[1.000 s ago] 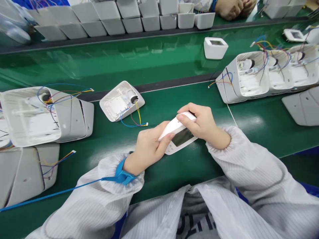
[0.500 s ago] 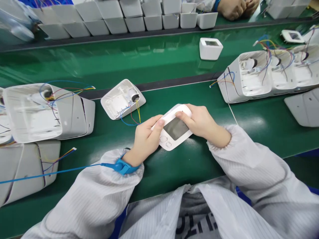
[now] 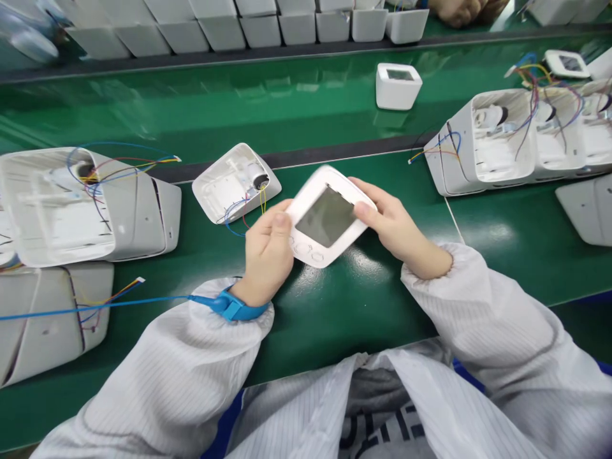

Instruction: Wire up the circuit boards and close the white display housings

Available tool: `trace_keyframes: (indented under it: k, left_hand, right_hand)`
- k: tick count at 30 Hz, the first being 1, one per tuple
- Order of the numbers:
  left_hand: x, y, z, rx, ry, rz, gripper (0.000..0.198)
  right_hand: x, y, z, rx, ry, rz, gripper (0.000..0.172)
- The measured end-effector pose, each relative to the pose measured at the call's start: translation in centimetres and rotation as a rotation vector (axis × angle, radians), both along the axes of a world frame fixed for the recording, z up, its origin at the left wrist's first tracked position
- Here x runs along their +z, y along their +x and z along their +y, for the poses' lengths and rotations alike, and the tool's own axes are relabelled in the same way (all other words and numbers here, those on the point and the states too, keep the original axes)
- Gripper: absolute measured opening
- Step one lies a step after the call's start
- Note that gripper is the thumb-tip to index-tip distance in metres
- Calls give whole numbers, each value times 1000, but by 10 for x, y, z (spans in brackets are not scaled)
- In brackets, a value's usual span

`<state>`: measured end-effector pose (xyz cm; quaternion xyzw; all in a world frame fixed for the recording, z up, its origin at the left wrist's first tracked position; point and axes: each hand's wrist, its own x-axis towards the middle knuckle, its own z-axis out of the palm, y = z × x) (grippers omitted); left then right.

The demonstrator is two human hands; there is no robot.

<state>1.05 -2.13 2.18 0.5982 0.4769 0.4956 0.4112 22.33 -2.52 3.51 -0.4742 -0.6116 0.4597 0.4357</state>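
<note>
I hold a white device front cover (image 3: 327,217) with a grey screen and round buttons, tilted up so the screen faces me, above the green bench (image 3: 335,319). My left hand (image 3: 265,255) grips its left edge, thumb on the front. My right hand (image 3: 396,229) grips its right edge, fingers curled behind it. Just left of my hands an open white back shell (image 3: 234,182) with coloured wires lies on the bench. A blue wrist strap (image 3: 232,306) with a blue cord circles my left wrist.
Wired open shells stand stacked at the left (image 3: 71,204) and in a row at the right (image 3: 502,143). A small white unit (image 3: 398,85) sits on the green conveyor. White housings (image 3: 258,25) line the far side, where another person's hand (image 3: 466,9) rests.
Both hands have lifted and turned the front cover from edge-on near the bench to screen-up facing me, moving it slightly up and left.
</note>
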Motion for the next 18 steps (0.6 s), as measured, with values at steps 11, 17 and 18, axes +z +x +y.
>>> trace_keyframes:
  k: [11,17,18]
  left_hand:
    - [-5,-1,9,-199,159,-7,64]
    - [0,-4,1,-138,351,235,88]
    - [1,-4,1,-126,352,244,86]
  right_hand:
    - [6,2,-9,-99,471,-312,44]
    - [9,-1,-14,89,606,-514,42]
    - [9,-2,-14,89,601,-524,42]
